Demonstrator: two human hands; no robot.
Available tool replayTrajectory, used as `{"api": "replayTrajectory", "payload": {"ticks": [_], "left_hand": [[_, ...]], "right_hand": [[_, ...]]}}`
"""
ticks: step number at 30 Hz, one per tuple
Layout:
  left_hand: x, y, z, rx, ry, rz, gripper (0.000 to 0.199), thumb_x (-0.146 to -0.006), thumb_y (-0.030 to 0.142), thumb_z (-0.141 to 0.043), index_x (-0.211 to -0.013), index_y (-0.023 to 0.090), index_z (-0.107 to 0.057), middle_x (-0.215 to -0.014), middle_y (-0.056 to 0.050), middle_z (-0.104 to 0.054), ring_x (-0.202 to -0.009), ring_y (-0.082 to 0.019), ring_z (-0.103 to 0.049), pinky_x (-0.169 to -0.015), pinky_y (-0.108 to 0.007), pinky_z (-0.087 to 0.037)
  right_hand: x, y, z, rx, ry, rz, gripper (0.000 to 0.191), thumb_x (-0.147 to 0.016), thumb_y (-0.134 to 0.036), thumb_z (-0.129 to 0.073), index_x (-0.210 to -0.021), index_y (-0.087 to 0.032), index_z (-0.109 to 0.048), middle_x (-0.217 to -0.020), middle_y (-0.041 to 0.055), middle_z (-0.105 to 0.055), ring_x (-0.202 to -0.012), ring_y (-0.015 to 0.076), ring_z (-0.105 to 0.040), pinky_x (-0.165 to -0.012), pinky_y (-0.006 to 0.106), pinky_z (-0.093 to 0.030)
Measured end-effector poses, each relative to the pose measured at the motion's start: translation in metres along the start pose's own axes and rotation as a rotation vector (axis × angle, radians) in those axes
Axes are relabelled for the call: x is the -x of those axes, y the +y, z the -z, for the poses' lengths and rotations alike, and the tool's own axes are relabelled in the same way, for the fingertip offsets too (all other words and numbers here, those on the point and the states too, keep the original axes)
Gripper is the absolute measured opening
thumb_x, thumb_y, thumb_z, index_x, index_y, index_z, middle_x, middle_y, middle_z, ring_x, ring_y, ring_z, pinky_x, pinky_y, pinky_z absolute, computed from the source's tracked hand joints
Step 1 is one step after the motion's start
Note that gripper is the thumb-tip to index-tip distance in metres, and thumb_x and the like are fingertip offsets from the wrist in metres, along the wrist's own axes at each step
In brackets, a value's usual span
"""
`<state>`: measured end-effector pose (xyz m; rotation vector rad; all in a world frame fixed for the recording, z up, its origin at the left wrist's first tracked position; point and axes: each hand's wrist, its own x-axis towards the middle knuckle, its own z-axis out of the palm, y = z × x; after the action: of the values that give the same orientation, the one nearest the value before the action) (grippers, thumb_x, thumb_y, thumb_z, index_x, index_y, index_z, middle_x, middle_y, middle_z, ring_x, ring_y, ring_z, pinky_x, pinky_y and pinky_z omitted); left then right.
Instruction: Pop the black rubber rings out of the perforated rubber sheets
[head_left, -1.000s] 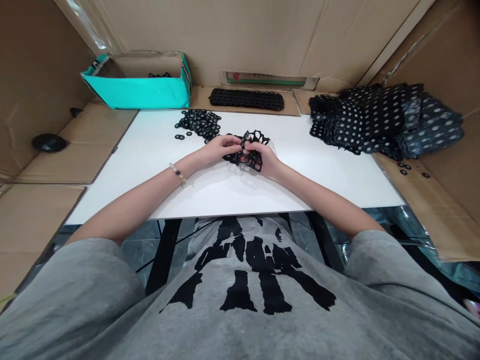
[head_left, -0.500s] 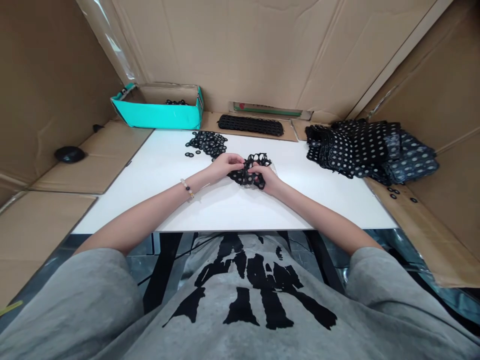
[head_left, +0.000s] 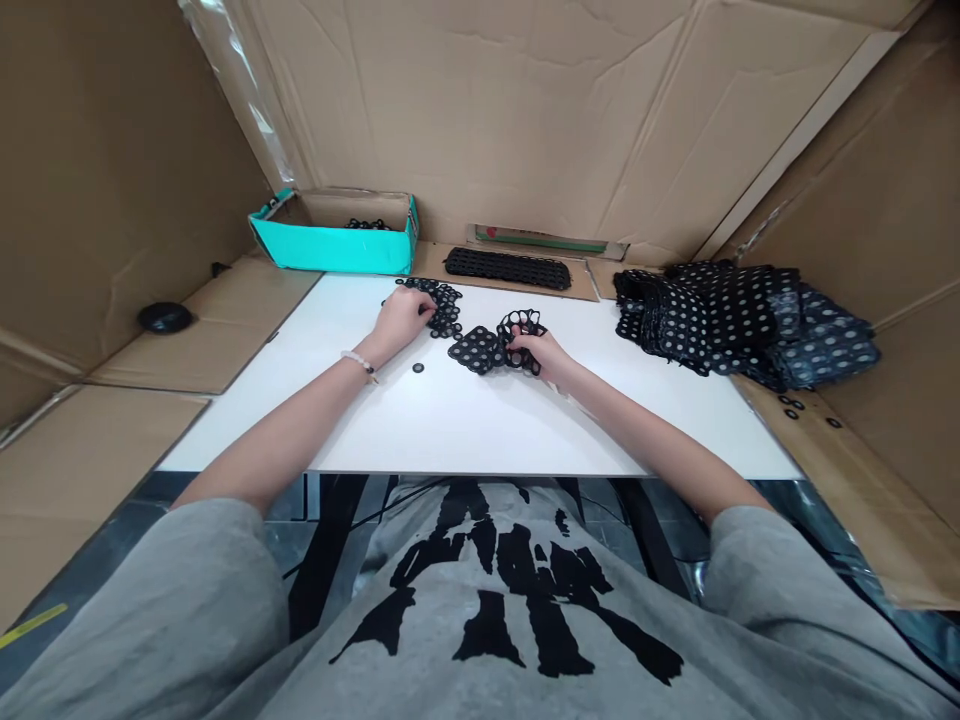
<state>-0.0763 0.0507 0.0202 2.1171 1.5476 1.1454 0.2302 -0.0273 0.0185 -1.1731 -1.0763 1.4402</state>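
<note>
My right hand (head_left: 543, 352) is closed on a bunched black sheet (head_left: 474, 351) with rows of round holes. The sheet's left part lies spread on the white table (head_left: 420, 430), and its right part curls up around my fingers. My left hand (head_left: 403, 316) is over the left side of a pile of small black rings (head_left: 445, 304). Its thumb and fingertips are pinched together, and whatever is between them is too small to make out. One loose black ring (head_left: 418, 368) lies below the pile, apart from it.
A turquoise box (head_left: 337, 246) holding black pieces stands at the back left. Behind the pile lies a long black perforated strip (head_left: 508, 268). Stacked dotted black sheets (head_left: 720, 310) fill the right side. A black round object (head_left: 165, 318) sits on the left cardboard. Cardboard walls (head_left: 525, 120) enclose the table.
My left hand has let go of the sheet and moved left to the ring pile. A loose ring now lies below the pile. My right hand still holds the sheet.
</note>
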Motion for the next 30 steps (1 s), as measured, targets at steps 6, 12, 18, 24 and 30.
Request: {"api": "replayTrajectory", "payload": {"ticks": [6, 12, 18, 24, 30], "left_hand": [[0.02, 0.035, -0.022, 0.099, -0.143, -0.092, 0.021, -0.092, 0.045, -0.082, -0.097, 0.026, -0.091, -0.113, -0.014, -0.093, -0.109, -0.037, -0.076, -0.115, -0.055, -0.056], [0.04, 0.066, -0.053, 0.442, -0.332, 0.027, 0.048, -0.071, 0.058, -0.104, -0.099, 0.024, -0.086, -0.096, -0.006, -0.088, -0.086, -0.025, -0.07, -0.088, -0.041, -0.058], [0.04, 0.066, -0.059, 0.584, -0.353, 0.077, 0.063, -0.065, 0.063, -0.106, -0.105, 0.022, -0.081, -0.09, -0.002, -0.081, -0.084, -0.021, -0.069, -0.081, -0.035, -0.054], [0.034, 0.056, -0.056, 0.508, -0.306, -0.043, 0.051, -0.085, 0.07, -0.09, -0.088, 0.019, -0.088, -0.094, -0.008, -0.085, -0.09, -0.024, -0.072, -0.09, -0.039, -0.056], [0.016, 0.03, -0.049, 0.465, -0.213, 0.036, 0.058, -0.077, 0.077, -0.101, -0.082, 0.021, -0.089, -0.085, -0.008, -0.085, -0.081, -0.024, -0.07, -0.081, -0.038, -0.055]], "right_hand": [[-0.003, 0.003, -0.012, -0.143, 0.069, -0.008, 0.029, -0.059, -0.021, -0.081, -0.076, -0.025, -0.059, -0.085, -0.0042, -0.075, -0.085, 0.0148, -0.062, -0.077, 0.025, -0.049], [0.004, 0.015, -0.014, -0.08, -0.007, 0.103, 0.033, -0.06, -0.027, -0.088, -0.08, -0.028, -0.061, -0.083, -0.0069, -0.069, -0.098, 0.0197, -0.068, -0.094, 0.03, -0.055], [0.011, 0.011, -0.015, -0.07, -0.093, 0.04, 0.028, -0.064, -0.029, -0.084, -0.079, -0.028, -0.06, -0.077, -0.0063, -0.061, -0.087, 0.0192, -0.057, -0.09, 0.034, -0.051], [0.014, 0.008, -0.015, -0.011, -0.09, 0.066, 0.045, -0.059, -0.039, -0.103, -0.092, -0.027, -0.074, -0.093, -0.0031, -0.078, -0.1, 0.0222, -0.069, -0.101, 0.038, -0.056], [0.007, 0.011, -0.012, 0.045, -0.04, 0.04, 0.041, -0.062, -0.042, -0.106, -0.088, -0.025, -0.079, -0.095, 0.0002, -0.085, -0.102, 0.0253, -0.076, -0.1, 0.04, -0.06]]}}
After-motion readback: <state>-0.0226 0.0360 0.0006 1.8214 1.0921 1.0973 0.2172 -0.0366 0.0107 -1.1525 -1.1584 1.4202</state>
